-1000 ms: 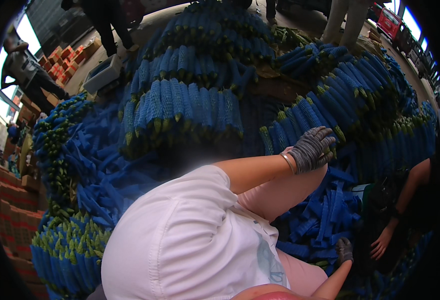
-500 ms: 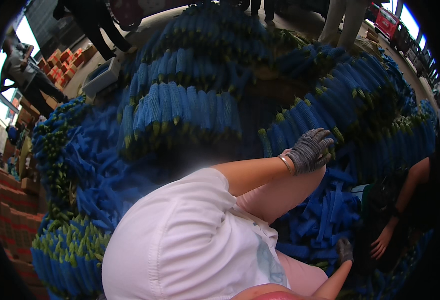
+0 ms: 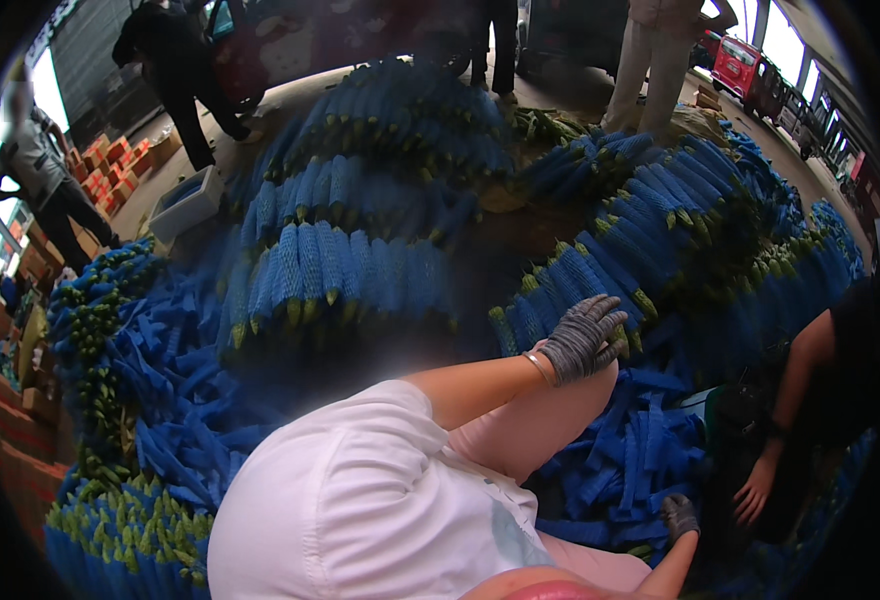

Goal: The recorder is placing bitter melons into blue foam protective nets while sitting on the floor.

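My left hand [image 3: 585, 340], in a grey knitted glove with a bracelet at the wrist, lies over my raised knee with its fingers loosely stretched. Nothing shows in it. Just beyond are long green vegetables with pointed tips in blue net sleeves [image 3: 580, 272], laid side by side. My right hand [image 3: 678, 515], gloved too, reaches down at the lower right, beside a heap of blue sleeves [image 3: 640, 450]. Its fingers are small and dark here, so I cannot make out whether they grip anything. A few green vegetables [image 3: 642, 551] lie just left of it.
Sleeved vegetables [image 3: 310, 270] are stacked in rows ahead. Loose blue sleeves [image 3: 185, 370] spread at left, near upright vegetables [image 3: 130, 530]. A co-worker's bare hand [image 3: 755, 490] hangs close at right. A white crate [image 3: 188, 205], cartons [image 3: 115, 170], standing people and vehicles are farther back.
The view has tilted up, so the scene sits lower and slightly left. My left hand stays on the knee, and my right hand stays by the blue sleeves.
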Action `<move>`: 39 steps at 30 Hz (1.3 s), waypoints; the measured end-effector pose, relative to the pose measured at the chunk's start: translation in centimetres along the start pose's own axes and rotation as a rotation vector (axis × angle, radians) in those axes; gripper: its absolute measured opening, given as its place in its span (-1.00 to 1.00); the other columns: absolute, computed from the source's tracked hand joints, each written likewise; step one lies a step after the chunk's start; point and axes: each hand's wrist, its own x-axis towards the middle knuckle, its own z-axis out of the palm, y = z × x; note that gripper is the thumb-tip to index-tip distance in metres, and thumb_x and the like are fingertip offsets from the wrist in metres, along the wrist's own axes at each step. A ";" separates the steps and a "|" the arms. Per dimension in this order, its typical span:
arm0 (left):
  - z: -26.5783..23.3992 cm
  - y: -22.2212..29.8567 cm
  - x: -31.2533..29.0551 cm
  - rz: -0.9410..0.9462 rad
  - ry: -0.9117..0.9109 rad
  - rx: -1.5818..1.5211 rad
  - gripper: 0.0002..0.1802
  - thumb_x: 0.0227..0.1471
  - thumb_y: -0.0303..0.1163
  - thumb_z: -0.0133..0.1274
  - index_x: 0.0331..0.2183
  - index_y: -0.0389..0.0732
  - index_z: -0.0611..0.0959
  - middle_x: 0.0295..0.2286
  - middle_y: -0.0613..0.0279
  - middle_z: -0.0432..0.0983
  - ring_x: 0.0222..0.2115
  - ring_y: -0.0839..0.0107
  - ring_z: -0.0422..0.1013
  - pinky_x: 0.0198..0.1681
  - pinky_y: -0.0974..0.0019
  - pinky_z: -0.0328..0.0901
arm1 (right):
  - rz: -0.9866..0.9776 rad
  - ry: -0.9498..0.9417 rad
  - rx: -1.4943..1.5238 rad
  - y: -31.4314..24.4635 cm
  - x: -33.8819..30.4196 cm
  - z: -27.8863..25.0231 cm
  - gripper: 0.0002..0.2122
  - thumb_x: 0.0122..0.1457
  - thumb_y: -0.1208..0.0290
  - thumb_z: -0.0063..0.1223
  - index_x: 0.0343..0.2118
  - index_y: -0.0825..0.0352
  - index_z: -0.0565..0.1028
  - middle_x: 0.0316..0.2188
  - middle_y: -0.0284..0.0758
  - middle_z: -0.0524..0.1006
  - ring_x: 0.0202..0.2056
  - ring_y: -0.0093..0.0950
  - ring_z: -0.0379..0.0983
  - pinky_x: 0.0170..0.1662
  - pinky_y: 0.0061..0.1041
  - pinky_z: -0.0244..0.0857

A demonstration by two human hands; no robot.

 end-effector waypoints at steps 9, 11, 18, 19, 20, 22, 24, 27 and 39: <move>-1.1 0.3 0.2 0.000 -0.045 0.058 -0.53 0.02 -0.19 -0.03 -0.04 -0.18 0.44 0.04 0.03 0.24 0.10 0.06 0.11 0.15 0.09 0.03 | -0.002 0.033 -0.103 -3.7 -1.2 0.3 -0.65 0.06 0.26 0.08 -0.15 0.39 0.47 -0.43 -0.29 0.54 -0.45 -0.52 0.43 -0.32 -0.49 0.32; -0.9 0.3 0.2 0.001 -0.034 0.061 -0.53 0.01 -0.19 -0.02 -0.04 -0.17 0.43 0.03 0.04 0.24 0.09 0.07 0.12 0.15 0.09 0.02 | -0.042 0.065 -0.111 -2.6 -0.9 0.5 -0.69 0.05 0.29 0.09 -0.19 0.38 0.50 -0.49 -0.34 0.53 -0.52 -0.57 0.43 -0.38 -0.54 0.32; -0.7 0.6 0.3 0.030 -0.014 0.084 -0.53 0.00 -0.20 -0.01 -0.04 -0.17 0.43 0.03 0.03 0.25 0.08 0.06 0.13 0.15 0.08 0.02 | -0.085 0.111 -0.203 -0.2 0.5 0.7 -0.68 0.05 0.30 0.10 -0.19 0.40 0.49 -0.49 -0.33 0.54 -0.52 -0.57 0.43 -0.39 -0.55 0.33; -0.6 0.6 0.4 0.036 -0.011 0.081 -0.52 0.00 -0.20 -0.01 -0.04 -0.17 0.43 0.02 0.03 0.25 0.08 0.06 0.13 0.15 0.07 0.01 | -0.078 0.111 -0.165 0.1 0.6 0.7 -0.68 0.06 0.29 0.10 -0.18 0.41 0.49 -0.48 -0.32 0.54 -0.51 -0.57 0.44 -0.38 -0.55 0.33; -0.5 0.6 0.4 0.043 -0.009 0.077 -0.52 0.00 -0.20 -0.01 -0.03 -0.18 0.42 0.02 0.02 0.26 0.08 0.06 0.13 0.16 0.07 0.01 | -0.070 0.111 -0.127 0.3 0.6 0.6 -0.67 0.06 0.28 0.10 -0.18 0.41 0.48 -0.48 -0.31 0.54 -0.51 -0.57 0.44 -0.38 -0.54 0.33; -0.6 0.6 0.5 0.039 -0.013 0.081 -0.52 0.00 -0.20 -0.02 -0.03 -0.18 0.42 0.03 0.02 0.25 0.08 0.06 0.13 0.16 0.07 0.00 | -0.070 0.103 -0.131 -0.1 0.5 0.6 -0.67 0.06 0.28 0.10 -0.18 0.42 0.48 -0.47 -0.31 0.54 -0.51 -0.57 0.44 -0.37 -0.55 0.33; -0.8 0.6 0.5 0.033 -0.017 0.086 -0.51 0.00 -0.20 -0.02 -0.03 -0.18 0.42 0.03 0.02 0.25 0.08 0.06 0.12 0.17 0.07 -0.01 | -0.072 0.093 -0.136 -1.2 0.1 0.5 -0.66 0.06 0.29 0.10 -0.17 0.42 0.48 -0.47 -0.30 0.54 -0.50 -0.56 0.44 -0.37 -0.55 0.33; -1.1 0.6 0.5 0.021 -0.020 0.091 -0.51 0.01 -0.19 -0.02 -0.02 -0.19 0.41 0.03 0.02 0.24 0.08 0.06 0.12 0.18 0.07 -0.03 | 0.019 0.039 -0.161 -2.4 -0.3 0.3 -0.58 0.04 0.16 0.10 -0.12 0.37 0.47 -0.22 -0.17 0.53 -0.16 -0.35 0.44 -0.06 -0.43 0.27; -0.3 -0.1 0.4 0.020 -0.033 0.115 -0.47 0.02 -0.15 -0.05 0.00 -0.19 0.38 0.04 0.00 0.22 0.11 0.08 0.08 0.21 0.05 -0.10 | 0.034 0.046 -0.125 -1.9 -0.5 0.6 -0.59 0.04 0.17 0.13 -0.14 0.38 0.47 -0.28 -0.21 0.55 -0.24 -0.41 0.45 -0.12 -0.45 0.29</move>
